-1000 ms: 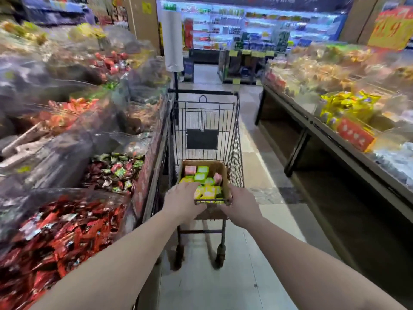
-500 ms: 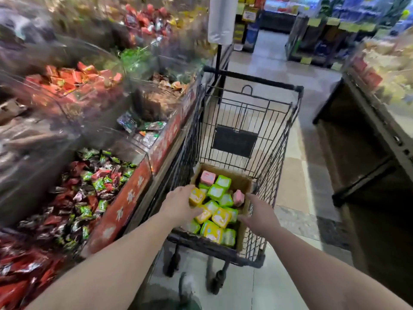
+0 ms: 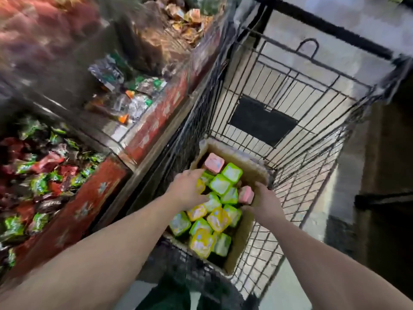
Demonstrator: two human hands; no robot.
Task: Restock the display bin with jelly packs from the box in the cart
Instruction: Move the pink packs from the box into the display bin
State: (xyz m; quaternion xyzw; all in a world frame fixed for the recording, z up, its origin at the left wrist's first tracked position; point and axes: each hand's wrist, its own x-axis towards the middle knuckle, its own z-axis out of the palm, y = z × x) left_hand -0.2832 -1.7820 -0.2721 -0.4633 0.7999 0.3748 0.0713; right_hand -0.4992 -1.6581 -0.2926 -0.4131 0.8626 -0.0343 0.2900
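A brown cardboard box sits in the near end of a black wire cart. It holds several green, yellow and pink jelly packs. My left hand reaches into the box's left side, spread over the packs and covering a yellow one. My right hand is at the box's right side, fingertips against a pink pack. Neither grasp shows clearly. To the left stands a clear display bin with only a few wrapped items in it.
A bin of green and red wrapped candies lies at near left behind a red front panel. More bins run along the left shelf. The cart presses close to the shelf. A dark display stand lines the aisle's right side.
Both hands left the cart's handle and went into the box. My view tilted down and moved closer over the cart. The left hand slid further over the packs; the right reached the pink pack.
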